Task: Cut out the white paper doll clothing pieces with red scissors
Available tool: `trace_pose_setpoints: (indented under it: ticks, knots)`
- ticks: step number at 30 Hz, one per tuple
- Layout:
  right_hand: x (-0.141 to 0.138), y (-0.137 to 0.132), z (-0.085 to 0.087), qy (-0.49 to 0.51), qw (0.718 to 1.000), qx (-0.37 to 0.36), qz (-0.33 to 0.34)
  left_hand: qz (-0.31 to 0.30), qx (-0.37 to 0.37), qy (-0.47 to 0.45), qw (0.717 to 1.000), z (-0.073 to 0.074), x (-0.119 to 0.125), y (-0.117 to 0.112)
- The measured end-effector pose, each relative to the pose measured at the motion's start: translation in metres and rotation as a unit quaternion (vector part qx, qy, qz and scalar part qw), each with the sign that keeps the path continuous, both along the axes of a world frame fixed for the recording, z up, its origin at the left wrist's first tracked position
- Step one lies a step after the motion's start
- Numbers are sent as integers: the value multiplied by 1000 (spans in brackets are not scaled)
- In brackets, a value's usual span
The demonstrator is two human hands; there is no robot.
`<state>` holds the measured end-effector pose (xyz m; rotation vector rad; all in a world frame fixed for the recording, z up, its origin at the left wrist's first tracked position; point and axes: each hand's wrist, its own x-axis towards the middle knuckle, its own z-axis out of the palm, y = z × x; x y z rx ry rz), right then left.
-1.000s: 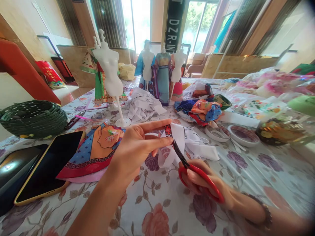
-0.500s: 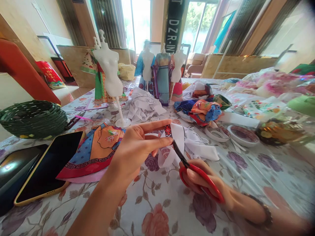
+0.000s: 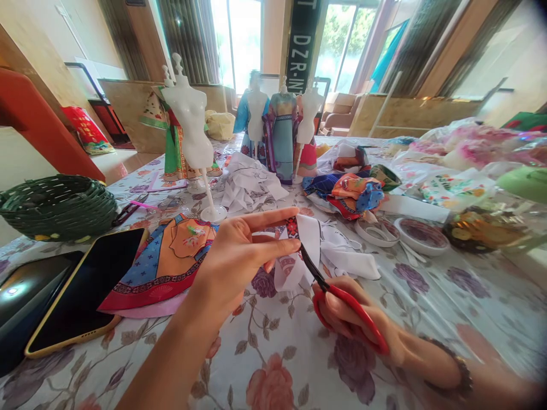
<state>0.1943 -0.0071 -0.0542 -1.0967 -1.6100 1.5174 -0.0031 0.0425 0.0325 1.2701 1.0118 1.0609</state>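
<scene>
My left hand (image 3: 237, 253) pinches a strip of white printed fabric (image 3: 305, 239) between thumb and fingers, holding it up above the table. My right hand (image 3: 348, 316) grips red-handled scissors (image 3: 342, 302), whose dark blades (image 3: 310, 263) meet the strip just right of my left fingertips. The strip trails down into more white cloth (image 3: 350, 256) lying on the flowered tablecloth (image 3: 273, 353).
A patterned doll garment (image 3: 166, 262) lies left of my left hand, beside a phone (image 3: 81, 290) and a tablet (image 3: 21, 290). A green basket (image 3: 57, 205) sits far left. White doll mannequins (image 3: 192, 119), dressed ones (image 3: 282, 131), fabric scraps (image 3: 350, 191) and small dishes (image 3: 423, 234) crowd the back.
</scene>
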Motion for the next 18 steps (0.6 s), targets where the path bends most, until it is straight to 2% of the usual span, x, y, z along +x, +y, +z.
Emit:
trace_pose_setpoints:
  ticks: [4,10,18]
  knots:
    - [-2,-1,4,-33,999,-13,-3,-8,5,-2,1000,-1,0,1]
    - [-6,2,13,-4,999,-21,44,1,-7,-8,1000,-2,-1,3]
    - [-5,3,16,-21,998,-24,60,10,-14,-11,1000,-2,0,2]
